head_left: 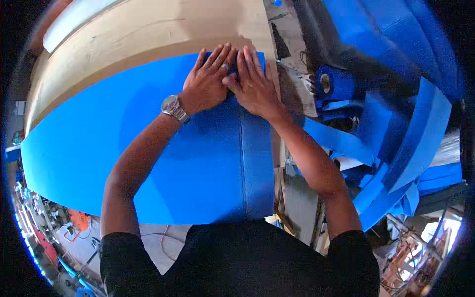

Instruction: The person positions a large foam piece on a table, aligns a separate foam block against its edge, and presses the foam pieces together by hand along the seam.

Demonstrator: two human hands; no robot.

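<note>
A large blue sheet [178, 163] lies flat on a pale wooden table [148, 42], with a straight crease or seam running down near its right side. My left hand [208, 81], with a metal watch on the wrist, rests palm down on the far edge of the sheet, fingers spread. Close beside it, my right hand [255, 86] also lies palm down, on the strip to the right of the seam. The thumb of my right hand reaches to my left hand. Neither hand shows anything held in it.
Blue offcuts [420, 133] and a blue roll [336, 84] are piled to the right of the table. More blue material [386, 34] lies at the back right. An orange object [79, 220] stands on the floor at lower left, near cables.
</note>
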